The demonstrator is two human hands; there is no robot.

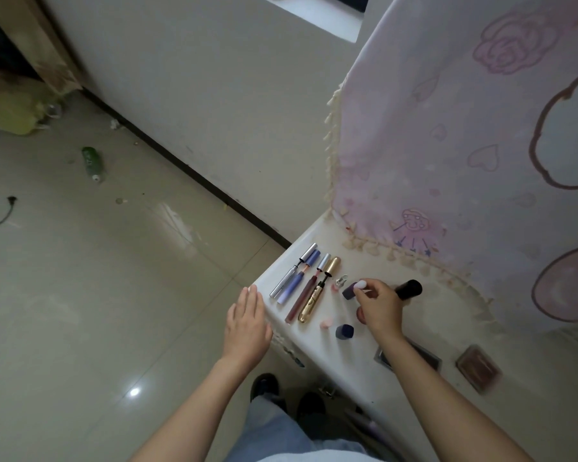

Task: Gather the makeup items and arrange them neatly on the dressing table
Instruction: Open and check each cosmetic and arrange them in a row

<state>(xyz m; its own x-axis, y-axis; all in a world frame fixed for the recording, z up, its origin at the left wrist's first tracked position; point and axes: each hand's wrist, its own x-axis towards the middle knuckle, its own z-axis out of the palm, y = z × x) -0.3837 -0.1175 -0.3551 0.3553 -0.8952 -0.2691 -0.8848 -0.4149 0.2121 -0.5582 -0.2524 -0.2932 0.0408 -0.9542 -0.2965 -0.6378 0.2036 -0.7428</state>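
Observation:
On the white dressing table (317, 348) several slim makeup tubes lie side by side: a silver one (289, 273), a lilac one (296, 280), a dark red one (306, 290) and a gold mascara (316, 295). My right hand (379, 305) pinches a small dark purple lipstick tube (349, 290) just right of that row. A black cylinder (409, 289) lies behind the hand. A small clear bottle (340, 281), a navy cap (344, 331) and a pink piece (326, 323) sit nearby. My left hand (246, 323) hovers flat and empty at the table's left edge.
A pink patterned cloth with tassels (464, 145) hangs over the table's back. A silver compact (429, 358) and a brown palette (478, 367) lie at the right. On the tiled floor lie a green bottle (92, 163) and a black cable (0, 215).

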